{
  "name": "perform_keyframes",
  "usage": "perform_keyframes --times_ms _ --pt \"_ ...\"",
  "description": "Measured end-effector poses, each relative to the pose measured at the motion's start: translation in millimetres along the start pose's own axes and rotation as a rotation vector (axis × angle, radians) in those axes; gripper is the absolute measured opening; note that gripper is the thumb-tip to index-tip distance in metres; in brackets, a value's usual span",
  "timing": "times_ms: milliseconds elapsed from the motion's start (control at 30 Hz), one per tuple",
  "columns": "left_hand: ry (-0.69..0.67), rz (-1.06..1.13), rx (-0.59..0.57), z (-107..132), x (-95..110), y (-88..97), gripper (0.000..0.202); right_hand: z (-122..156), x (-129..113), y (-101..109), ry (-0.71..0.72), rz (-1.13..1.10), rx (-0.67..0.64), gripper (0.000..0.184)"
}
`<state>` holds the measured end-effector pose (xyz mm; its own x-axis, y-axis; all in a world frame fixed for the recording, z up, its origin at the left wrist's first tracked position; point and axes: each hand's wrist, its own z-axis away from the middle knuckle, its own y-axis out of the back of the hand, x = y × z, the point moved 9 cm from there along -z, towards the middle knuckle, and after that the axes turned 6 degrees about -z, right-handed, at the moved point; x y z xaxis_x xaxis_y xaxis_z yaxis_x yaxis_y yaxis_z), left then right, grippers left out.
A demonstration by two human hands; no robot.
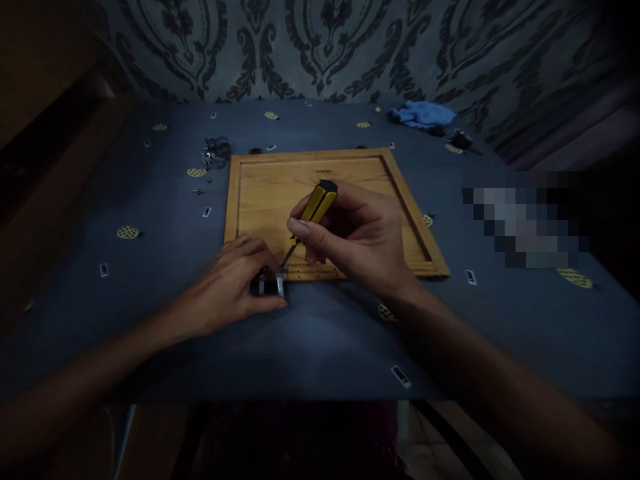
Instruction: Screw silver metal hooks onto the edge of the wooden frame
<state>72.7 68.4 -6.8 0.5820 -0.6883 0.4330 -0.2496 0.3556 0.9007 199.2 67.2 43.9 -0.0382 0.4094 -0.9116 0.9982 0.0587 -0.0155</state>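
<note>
Screwdriver (325, 197) tip right at the metal fitting (281, 285), both hands in close

OK so, left to right. Far left-back on the counter (165, 190) sat a little heap of shiny hardware (215, 153), with a few small loose bits (199, 191) just in front of it, all off to the side and not blocking anything.

Next came the left hand (235, 277), the nearer one: its fingers and thumb had the fitting between them at the near edge of the wooden panel (280, 193), left of the middle. How tight, couldn't tell. Those fingers also hid part of the fitting.

The right hand (373, 233) was up and to the right, fingers closed round the yellow-and-black handle. The driver's long axis slanted from the handle down and left, so the fitting lay below-left of those fingers. Tip looked about touching, but couldn't tell if it was seated. Small dark dots (317, 275) ran along the edge to the right.

Back right, well apart: a blue cloth (425, 115) and a dark object (459, 139).
</note>
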Motion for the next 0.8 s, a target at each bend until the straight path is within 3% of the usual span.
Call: perform_keyframes --times_ms 267,533,800 --pt "-0.003 -0.005 0.012 0 -1 -1.0 0.033 -1 3 -3 -0.019 -0.035 -0.036 0.031" --pt "-0.003 -0.013 0.009 0 -1 -1.5 0.032 -9 -1 -17 0.005 -0.028 -0.206 0.021" --pt "-0.003 -0.025 -0.005 0 0 -2.0 0.033 -23 5 -30 0.016 0.069 -0.321 0.026"
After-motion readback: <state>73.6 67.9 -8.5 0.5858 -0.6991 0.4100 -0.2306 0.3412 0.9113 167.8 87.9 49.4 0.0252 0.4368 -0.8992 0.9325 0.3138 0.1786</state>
